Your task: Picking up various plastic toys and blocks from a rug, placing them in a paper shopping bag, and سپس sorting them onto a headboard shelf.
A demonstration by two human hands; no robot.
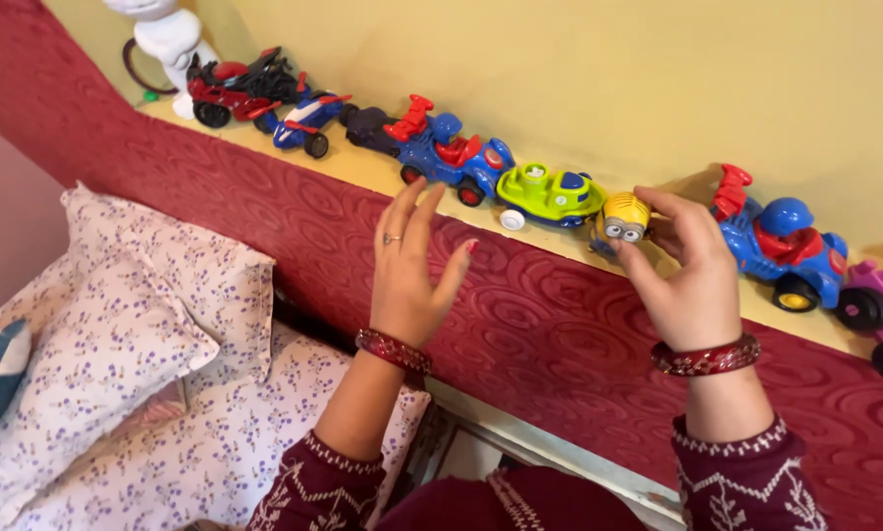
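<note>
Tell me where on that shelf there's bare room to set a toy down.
The clearest gap on the cream ledge lies between the green plastic boat and the blue toy racer with red wing, where the right hand holds the small yellow goggle-eyed toy. Left of the boat, vehicles sit nearly touching.

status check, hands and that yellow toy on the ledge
Left hand open, raised, holding nothing. Right hand gripping yellow goggle-eyed toy at the ledge. Green toy car and blue toy car close on either side.
</note>
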